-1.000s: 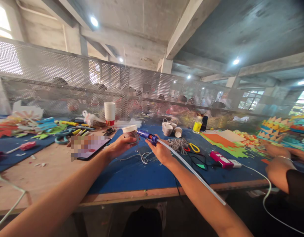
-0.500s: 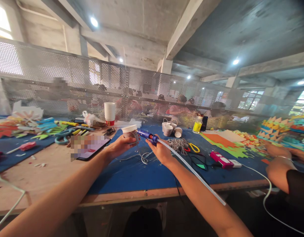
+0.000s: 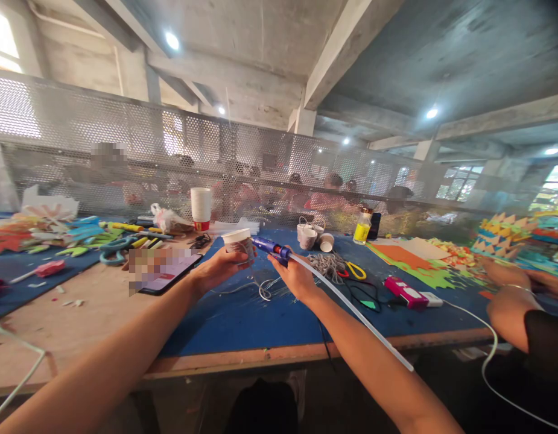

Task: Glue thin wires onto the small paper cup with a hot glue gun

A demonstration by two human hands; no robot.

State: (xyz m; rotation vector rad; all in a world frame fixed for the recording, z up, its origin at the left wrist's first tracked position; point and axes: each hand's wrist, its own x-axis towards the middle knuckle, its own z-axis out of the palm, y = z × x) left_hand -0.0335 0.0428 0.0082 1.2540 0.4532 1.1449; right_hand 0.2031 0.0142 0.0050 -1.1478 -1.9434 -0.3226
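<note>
My left hand [image 3: 219,269] is closed round a paper cup [image 3: 237,239] with a pale rim, held above the blue mat [image 3: 247,325]. A blue hot glue gun [image 3: 268,247] is gripped in my right hand [image 3: 297,278], its nozzle pointing left at the cup's side. Whether the tip touches the cup cannot be made out. From the gun's back a long whitish glue stick [image 3: 351,307] runs along my right forearm. Thin grey cord [image 3: 264,290] lies on the mat below my hands.
Several small cups [image 3: 308,236] stand behind a heap of grey cord [image 3: 328,265] and yellow-handled scissors [image 3: 356,270]. A phone [image 3: 170,274] and a cup stack [image 3: 201,208] are left. A magenta box [image 3: 406,293] lies right, near another person's arm [image 3: 509,307]. A perforated screen [image 3: 269,163] stands behind.
Almost nothing differs. The cup and the glue gun stay in my hands in nearly the same place, and the whole view has shifted very slightly.
</note>
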